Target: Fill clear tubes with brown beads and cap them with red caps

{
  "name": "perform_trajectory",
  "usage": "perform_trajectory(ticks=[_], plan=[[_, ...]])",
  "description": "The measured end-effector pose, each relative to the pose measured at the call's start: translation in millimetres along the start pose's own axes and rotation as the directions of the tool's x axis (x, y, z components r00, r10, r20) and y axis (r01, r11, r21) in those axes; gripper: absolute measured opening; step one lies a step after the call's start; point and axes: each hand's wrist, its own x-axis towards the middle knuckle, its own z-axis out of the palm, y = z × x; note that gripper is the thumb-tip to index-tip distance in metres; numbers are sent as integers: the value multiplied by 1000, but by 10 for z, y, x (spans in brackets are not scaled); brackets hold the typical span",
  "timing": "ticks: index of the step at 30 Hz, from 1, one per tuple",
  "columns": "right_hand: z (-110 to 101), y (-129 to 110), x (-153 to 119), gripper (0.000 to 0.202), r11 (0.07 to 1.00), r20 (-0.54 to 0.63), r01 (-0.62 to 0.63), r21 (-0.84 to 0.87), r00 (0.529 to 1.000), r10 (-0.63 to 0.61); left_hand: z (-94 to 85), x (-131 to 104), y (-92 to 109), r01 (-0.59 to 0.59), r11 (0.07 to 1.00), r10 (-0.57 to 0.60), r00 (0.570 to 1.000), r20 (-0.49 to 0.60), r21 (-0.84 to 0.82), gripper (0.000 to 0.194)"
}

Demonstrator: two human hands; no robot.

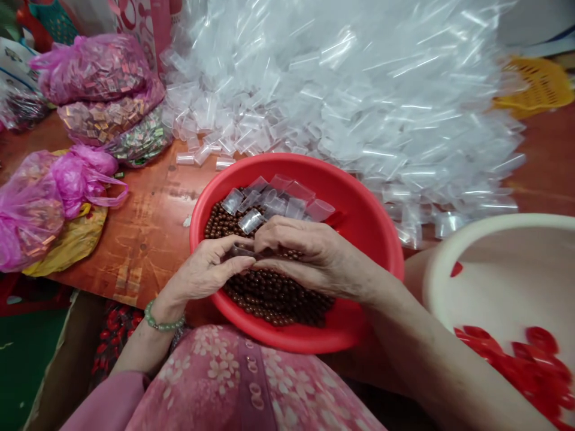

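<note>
Both my hands meet over a red basin that holds many brown beads and several clear plastic tubes. My left hand pinches a small clear tube by its left end, thumb below and fingers above. At the tube's right end, the fingers of my right hand are bent and drawn together; whatever lies between them is hidden. One loose tube rests on the beads just above my fingertips.
A large heap of clear tubes covers the table behind the basin. Pink bags of small pieces stand at the left. At the right are a white tub with red plastic parts and a yellow basket.
</note>
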Motion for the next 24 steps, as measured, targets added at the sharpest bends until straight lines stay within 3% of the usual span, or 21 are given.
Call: perform_trajectory(ticks=[4,7,11,16,20,24], plan=[[55,29,-80,12,996,-134,-81,47,987,87,-31,25,-13,37,986,-36,999,12,-165,24],[33,40,-178,13,981,-102,-180,76,977,188,-42,35,0,35,965,-37,999,-2,-259,25],[-94,119,-340,28,938,-31,-347,-29,938,346,2,4,92,18,984,-23,999,-27,-180,17],[-287,287,-615,32,833,-126,-533,-147,846,518,49,1,175,-47,999,47,998,-42,-11,13],[-380,328,-772,33,742,-172,-639,-202,769,616,47,95,154,-60,998,60,998,-29,-2,13],[-283,338,-741,24,735,-66,-613,-290,779,623,66,198,103,-15,996,15,1000,0,-89,11]])
